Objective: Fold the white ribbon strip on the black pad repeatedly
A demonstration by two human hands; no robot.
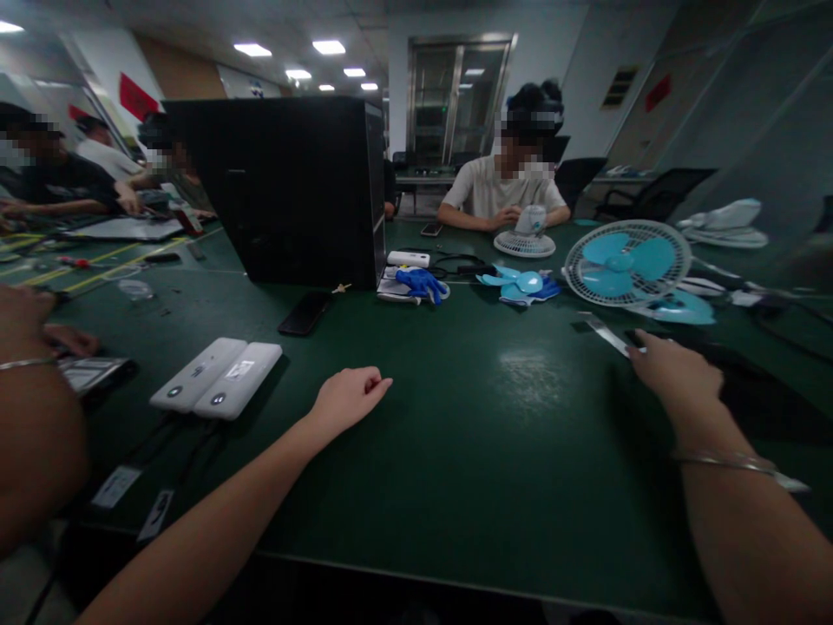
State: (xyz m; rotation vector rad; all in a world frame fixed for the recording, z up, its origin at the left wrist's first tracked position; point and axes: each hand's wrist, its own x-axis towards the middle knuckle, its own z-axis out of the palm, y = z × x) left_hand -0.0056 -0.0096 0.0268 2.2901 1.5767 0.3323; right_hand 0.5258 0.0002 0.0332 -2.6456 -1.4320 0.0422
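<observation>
My left hand [348,398] rests on the green table with its fingers curled in, and nothing shows in it. At the right my right hand [677,373] is closed over the near end of a shiny, flat silvery strip [608,334]. The strip points away from me to the left, and its exact kind cannot be made out. Just beyond that hand stands a fan head [628,260] with blue blades behind a white grille. A loose blue fan blade [514,282] lies left of it, partly on a blue and white glove.
White power banks [218,378] with cables lie left of my left hand, near a black phone [305,312]. A large black box [286,191] stands behind. Opposite, a person [504,191] handles a white fan part. Another person's arm [39,417] reaches in at the left.
</observation>
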